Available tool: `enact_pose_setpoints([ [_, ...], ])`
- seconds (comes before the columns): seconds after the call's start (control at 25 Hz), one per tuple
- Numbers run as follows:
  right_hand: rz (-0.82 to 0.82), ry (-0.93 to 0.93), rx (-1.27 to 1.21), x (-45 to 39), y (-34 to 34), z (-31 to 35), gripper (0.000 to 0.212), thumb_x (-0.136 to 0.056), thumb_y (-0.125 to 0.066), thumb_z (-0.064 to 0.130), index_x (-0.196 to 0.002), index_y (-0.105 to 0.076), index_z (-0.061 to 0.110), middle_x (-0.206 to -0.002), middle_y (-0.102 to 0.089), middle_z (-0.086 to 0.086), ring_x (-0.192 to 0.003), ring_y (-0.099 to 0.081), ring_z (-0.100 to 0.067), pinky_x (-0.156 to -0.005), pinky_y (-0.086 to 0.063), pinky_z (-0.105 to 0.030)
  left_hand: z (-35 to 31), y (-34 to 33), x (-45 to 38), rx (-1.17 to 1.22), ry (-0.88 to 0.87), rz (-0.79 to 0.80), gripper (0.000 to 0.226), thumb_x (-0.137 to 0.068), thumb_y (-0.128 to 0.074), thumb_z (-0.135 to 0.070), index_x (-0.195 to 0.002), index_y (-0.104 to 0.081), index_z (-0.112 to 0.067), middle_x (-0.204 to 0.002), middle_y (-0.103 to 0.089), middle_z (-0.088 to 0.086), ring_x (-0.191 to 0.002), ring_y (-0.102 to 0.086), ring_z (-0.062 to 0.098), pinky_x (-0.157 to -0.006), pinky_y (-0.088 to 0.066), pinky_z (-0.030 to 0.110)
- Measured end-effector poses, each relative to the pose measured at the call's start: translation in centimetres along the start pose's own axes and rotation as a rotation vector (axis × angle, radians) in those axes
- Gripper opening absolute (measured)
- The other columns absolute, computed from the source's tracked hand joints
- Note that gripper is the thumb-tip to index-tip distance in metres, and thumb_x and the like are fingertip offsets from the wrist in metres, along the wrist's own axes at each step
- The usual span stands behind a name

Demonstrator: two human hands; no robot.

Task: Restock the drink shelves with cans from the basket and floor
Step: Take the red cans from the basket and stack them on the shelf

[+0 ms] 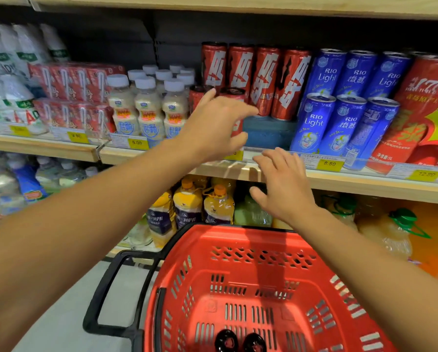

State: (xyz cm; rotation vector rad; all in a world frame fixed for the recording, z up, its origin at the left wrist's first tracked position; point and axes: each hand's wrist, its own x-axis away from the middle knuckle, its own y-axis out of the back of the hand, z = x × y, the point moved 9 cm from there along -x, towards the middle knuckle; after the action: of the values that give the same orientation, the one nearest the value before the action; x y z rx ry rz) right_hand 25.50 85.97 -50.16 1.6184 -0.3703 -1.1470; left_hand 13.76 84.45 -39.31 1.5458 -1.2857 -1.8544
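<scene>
Where the shelf [238, 171] runs leftward: red cartons [68, 82], then white-capped milk bottles [146, 107] by the front edge; left hand [212, 128] reaching in, fingers spread around a short red can [234, 94], firm grip or not cannot be told; tall red cans [261, 80] behind on a blue block [268, 133]; right hand [283, 181] at the shelf's front edge, fingers loose, holding nothing; blue cans [339, 123] rightward; below, red basket [238, 288] with two dark can tops [240, 341] at its near edge

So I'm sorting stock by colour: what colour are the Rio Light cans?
Blue, with white lettering: the Rio Light cans show clearly in the head view.
</scene>
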Motion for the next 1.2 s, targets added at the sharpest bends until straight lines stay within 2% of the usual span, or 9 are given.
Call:
enact_pose_setpoints([
  [0.08, -0.007, 0.062, -0.013, 2.5, -0.1, 1.3, 0.062, -0.07, -0.064, 0.039, -0.125, -0.057, 0.01, -0.131, -0.052, -0.013, -0.125, -0.044, -0.037, -0.107, -0.033, -0.052, -0.9, -1.4, 2.9, 0.071, -0.009, -0.01, 0.047, -0.083, -0.061, -0.03, -0.128, -0.063, -0.019, -0.128, -0.065, 0.001, -0.122, -0.056, 0.023, -0.113, -0.024, 0.05],
  [0.24, 0.14, 0.059, -0.08, 8.1, -3.4, 2.2, 0.061, -0.07, -0.07, 0.037, -0.124, -0.058, 0.011, -0.13, -0.054, -0.013, -0.122, -0.049, -0.036, -0.106, -0.038, -0.045, -2.6, -6.4, 9.6, 0.201, 0.006, 0.066, 0.048, -0.074, -0.062, -0.029, -0.119, -0.069, -0.012, -0.116, -0.071, 0.008, -0.108, -0.064, 0.026, -0.096, -0.042, 0.035],
  [0.44, 0.405, -0.015, -0.166, 15.9, -8.4, 2.2, 0.068, -0.073, -0.062, 0.043, -0.131, -0.055, 0.008, -0.133, -0.052, -0.014, -0.124, -0.048, -0.035, -0.108, -0.037, -0.042, -4.2, -14.0, 18.7, 0.287, 0.092, 0.282, 0.047, -0.076, -0.06, -0.034, -0.117, -0.068, -0.014, -0.113, -0.071, 0.007, -0.105, -0.065, 0.029, -0.093, -0.05, 0.039],
  [0.6, 0.574, -0.083, -0.17, 20.2, -11.1, 1.6, 0.072, -0.077, -0.069, 0.042, -0.139, -0.048, 0.011, -0.142, -0.045, -0.012, -0.133, -0.039, -0.034, -0.113, -0.03, -0.039, -5.9, -20.9, 25.2, 0.265, 0.133, 0.69, 0.061, -0.079, -0.061, -0.045, -0.135, -0.054, -0.021, -0.13, -0.061, 0.004, -0.119, -0.056, 0.028, -0.097, -0.046, 0.042],
  [0.68, 0.659, -0.111, -0.157, 22.0, -12.4, 1.3, 0.077, -0.078, -0.07, 0.042, -0.144, -0.042, 0.014, -0.148, -0.038, -0.01, -0.138, -0.032, -0.031, -0.115, -0.025, -0.036, -7.1, -24.1, 27.9, 0.187, 0.111, 0.917, 0.069, -0.078, -0.066, -0.049, -0.139, -0.047, -0.023, -0.131, -0.057, 0.004, -0.12, -0.054, 0.029, -0.095, -0.048, 0.043],
  [0.8, 0.721, -0.157, -0.186, 23.1, -13.5, 1.3, 0.081, -0.078, -0.071, 0.044, -0.146, -0.037, 0.017, -0.152, -0.033, -0.008, -0.139, -0.027, -0.03, -0.116, -0.026, -0.038, -8.7, -27.1, 30.5, 0.07, 0.045, 1.124, 0.076, -0.075, -0.073, -0.053, -0.137, -0.043, -0.021, -0.127, -0.059, 0.007, -0.116, -0.057, 0.03, -0.087, -0.052, 0.04],
  [0.92, 0.757, -0.196, -0.258, 22.5, -14.1, 1.0, 0.081, -0.078, -0.072, 0.044, -0.146, -0.037, 0.017, -0.151, -0.031, -0.006, -0.137, -0.028, -0.031, -0.113, -0.029, -0.04, -10.2, -29.0, 31.5, -0.047, -0.05, 1.22, 0.082, -0.073, -0.077, -0.054, -0.138, -0.042, -0.019, -0.123, -0.062, 0.009, -0.113, -0.059, 0.031, -0.075, -0.046, 0.033],
  [1.04, 0.782, -0.242, -0.3, 22.3, -14.5, 0.1, 0.079, -0.078, -0.072, 0.045, -0.145, -0.037, 0.02, -0.152, -0.028, -0.002, -0.138, -0.025, -0.029, -0.112, -0.029, -0.04, -10.8, -30.8, 31.7, -0.129, -0.078, 1.324, 0.082, -0.07, -0.078, -0.057, -0.135, -0.045, -0.019, -0.122, -0.063, 0.007, -0.111, -0.061, 0.029, -0.075, -0.046, 0.033],
  [1.2, 0.771, -0.254, -0.323, 21.9, -14.6, -1.0, 0.074, -0.078, -0.071, 0.045, -0.142, -0.042, 0.022, -0.15, -0.029, 0.001, -0.135, -0.027, -0.027, -0.111, -0.032, -0.042, -11.4, -32.5, 31.7, -0.091, -0.05, 1.312, 0.056, -0.069, -0.079, -0.046, -0.115, -0.059, -0.022, -0.11, -0.067, 0.006, -0.099, -0.065, 0.029, -0.077, -0.056, 0.037],
])
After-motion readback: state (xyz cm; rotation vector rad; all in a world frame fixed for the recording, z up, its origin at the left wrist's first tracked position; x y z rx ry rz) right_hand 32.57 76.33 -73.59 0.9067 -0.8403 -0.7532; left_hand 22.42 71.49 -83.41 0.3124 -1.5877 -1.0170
